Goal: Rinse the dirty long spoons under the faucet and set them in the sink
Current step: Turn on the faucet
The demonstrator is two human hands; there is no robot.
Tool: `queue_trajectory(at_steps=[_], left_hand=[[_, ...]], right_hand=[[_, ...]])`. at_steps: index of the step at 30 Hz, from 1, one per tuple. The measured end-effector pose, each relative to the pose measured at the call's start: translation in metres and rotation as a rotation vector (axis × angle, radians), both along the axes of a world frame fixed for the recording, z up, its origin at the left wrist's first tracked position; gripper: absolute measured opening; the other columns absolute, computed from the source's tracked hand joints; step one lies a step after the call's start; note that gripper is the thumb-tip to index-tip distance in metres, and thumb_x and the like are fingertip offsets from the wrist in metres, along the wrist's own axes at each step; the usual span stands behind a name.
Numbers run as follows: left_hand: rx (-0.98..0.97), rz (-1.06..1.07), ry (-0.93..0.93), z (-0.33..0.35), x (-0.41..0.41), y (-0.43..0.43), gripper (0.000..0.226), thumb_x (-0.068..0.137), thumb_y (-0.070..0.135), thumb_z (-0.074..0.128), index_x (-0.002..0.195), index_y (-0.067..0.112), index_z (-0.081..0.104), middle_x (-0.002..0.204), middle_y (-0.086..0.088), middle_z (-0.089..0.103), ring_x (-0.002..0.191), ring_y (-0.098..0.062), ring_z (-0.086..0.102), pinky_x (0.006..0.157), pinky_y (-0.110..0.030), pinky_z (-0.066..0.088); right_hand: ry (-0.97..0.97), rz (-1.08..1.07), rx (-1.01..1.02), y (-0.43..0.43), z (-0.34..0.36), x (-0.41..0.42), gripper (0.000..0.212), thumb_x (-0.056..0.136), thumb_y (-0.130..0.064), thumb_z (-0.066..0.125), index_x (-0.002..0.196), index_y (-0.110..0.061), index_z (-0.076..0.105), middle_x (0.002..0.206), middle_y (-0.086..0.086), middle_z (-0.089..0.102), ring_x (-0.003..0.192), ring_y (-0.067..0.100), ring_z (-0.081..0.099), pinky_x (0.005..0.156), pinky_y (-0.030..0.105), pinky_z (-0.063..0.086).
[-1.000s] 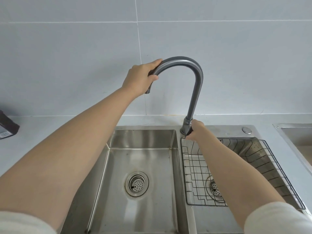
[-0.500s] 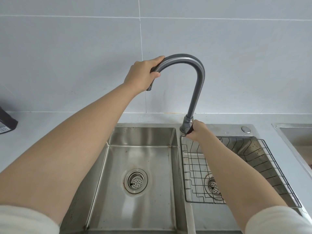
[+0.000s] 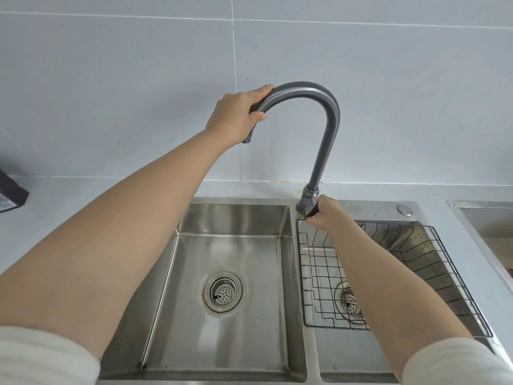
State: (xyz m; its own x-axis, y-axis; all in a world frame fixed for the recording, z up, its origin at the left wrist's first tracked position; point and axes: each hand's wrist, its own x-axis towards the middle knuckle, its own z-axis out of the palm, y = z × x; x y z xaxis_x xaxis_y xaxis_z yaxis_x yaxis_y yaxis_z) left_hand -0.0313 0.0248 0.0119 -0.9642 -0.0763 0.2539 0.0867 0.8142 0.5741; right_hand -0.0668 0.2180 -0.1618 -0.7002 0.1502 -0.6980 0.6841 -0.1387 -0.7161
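From the head camera, my left hand (image 3: 236, 118) is wrapped closed around the spout end of the grey faucet (image 3: 326, 129), whose outlet pokes out just under my palm. Below that grip the left basin (image 3: 230, 245) lies open, only its drain strainer (image 3: 223, 292) on the floor. My right hand (image 3: 324, 212) is pinched shut on the dark handle (image 3: 310, 212) at the faucet's base, right at the sink's back rim. Under that wrist a wire rack (image 3: 416, 273) fills the right basin. I see no spoons.
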Motion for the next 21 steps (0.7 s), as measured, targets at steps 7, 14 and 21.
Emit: queue_trajectory(at_steps=[7,14,21], left_hand=[[-0.013,-0.004,0.009,0.0,0.0,0.0,0.05,0.092,0.013,0.052,0.137,0.03,0.04,0.121,-0.009,0.065,0.11,-0.028,0.057,0.098,-0.031,0.043],[-0.046,-0.001,0.015,0.0,0.002,0.0,0.05,0.093,0.015,0.051,0.138,0.032,0.037,0.12,-0.008,0.065,0.108,-0.029,0.059,0.098,-0.033,0.044],[-0.175,-0.006,0.118,-0.009,0.019,-0.001,0.052,0.097,0.022,0.042,0.145,0.024,0.022,0.141,-0.006,0.048,0.123,-0.028,0.049,0.097,-0.034,0.041]], right_hand=[[-0.001,-0.009,0.008,-0.001,-0.003,0.0,0.018,0.089,-0.003,0.035,0.072,-0.008,0.041,0.072,0.007,0.035,0.087,0.022,0.038,0.075,0.029,0.034],[0.041,0.01,0.05,-0.001,-0.011,-0.004,0.02,0.093,-0.017,0.038,0.076,-0.009,0.045,0.088,0.01,0.045,0.085,0.022,0.045,0.088,0.03,0.045],[0.259,0.198,0.413,-0.005,0.01,0.013,0.042,0.096,-0.028,0.036,0.125,0.002,0.034,0.102,0.013,0.048,0.074,0.02,0.047,0.062,0.029,0.04]])
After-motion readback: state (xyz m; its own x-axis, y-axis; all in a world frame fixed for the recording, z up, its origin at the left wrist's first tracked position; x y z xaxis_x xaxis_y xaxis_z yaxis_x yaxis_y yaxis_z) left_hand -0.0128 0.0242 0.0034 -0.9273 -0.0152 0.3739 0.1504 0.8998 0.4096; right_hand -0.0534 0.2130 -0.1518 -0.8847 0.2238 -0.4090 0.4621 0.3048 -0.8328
